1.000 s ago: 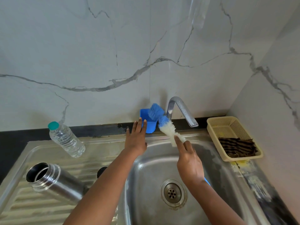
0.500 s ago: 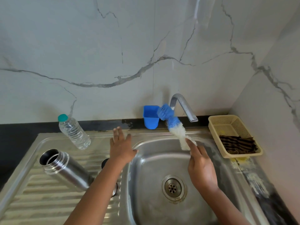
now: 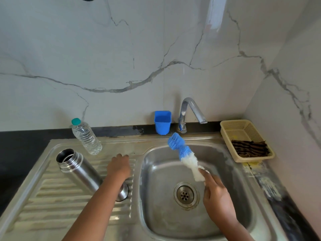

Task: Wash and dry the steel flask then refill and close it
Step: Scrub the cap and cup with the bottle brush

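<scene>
The right hand (image 3: 218,197) gripped a blue-and-white bottle brush (image 3: 185,154) over the sink basin (image 3: 156,197). The left hand (image 3: 119,166), fingers curled and holding nothing, rested on the ribbed drainboard (image 3: 52,197), where the open steel flask (image 3: 81,171) lay tilted, just beside a plastic water bottle (image 3: 86,136).
</scene>
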